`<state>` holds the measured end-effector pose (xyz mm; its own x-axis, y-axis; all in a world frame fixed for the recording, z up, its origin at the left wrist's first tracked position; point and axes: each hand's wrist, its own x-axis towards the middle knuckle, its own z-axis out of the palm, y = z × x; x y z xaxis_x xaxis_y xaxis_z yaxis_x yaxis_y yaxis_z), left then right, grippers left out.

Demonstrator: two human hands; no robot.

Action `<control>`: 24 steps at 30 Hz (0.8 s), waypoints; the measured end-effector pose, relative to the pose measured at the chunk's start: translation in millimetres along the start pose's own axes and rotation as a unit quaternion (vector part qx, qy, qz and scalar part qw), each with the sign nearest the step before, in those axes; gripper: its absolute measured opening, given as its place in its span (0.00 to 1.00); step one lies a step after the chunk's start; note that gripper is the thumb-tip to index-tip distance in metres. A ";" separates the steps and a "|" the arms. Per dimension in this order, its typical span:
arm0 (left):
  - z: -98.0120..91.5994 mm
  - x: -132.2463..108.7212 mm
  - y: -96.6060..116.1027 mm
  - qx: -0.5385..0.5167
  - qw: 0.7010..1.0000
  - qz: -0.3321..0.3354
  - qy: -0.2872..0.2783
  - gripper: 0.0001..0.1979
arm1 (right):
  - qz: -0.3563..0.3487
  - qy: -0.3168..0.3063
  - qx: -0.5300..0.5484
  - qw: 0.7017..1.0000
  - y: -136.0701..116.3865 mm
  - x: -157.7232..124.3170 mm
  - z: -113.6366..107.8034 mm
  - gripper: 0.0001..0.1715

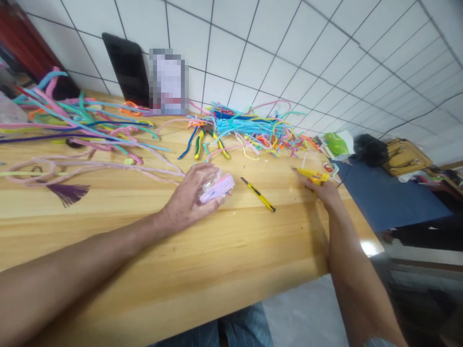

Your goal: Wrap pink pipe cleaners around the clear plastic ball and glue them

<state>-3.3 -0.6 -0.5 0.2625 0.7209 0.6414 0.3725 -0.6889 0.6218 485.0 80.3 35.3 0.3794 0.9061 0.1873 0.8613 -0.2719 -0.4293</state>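
My left hand is wrapped round a small pink and lilac object with clear plastic about it, over the middle of the wooden table. On the right, my right hand grips a yellow glue gun, whose nozzle points left. Between the two hands a yellow and black utility knife lies on the wood, its tip towards the upper left. Neither hand touches the knife.
Colourful pipe cleaners are heaped along the tiled wall, with green and yellow pliers beside them. More strands and a purple tassel lie at left. A black phone leans on the wall. A green packet sits back right.
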 end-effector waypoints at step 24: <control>-4.9 4.0 6.9 0.001 1.000 -0.009 -0.016 0.30 | -0.174 -0.193 0.306 0.916 -139.3 -117.9 9.1 0.18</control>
<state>-4.1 -2.8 8.5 0.2835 0.7348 0.6162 0.3786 -0.6762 0.6320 317.3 14.3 65.0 -0.1309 0.9826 0.1315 0.5123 0.1806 -0.8396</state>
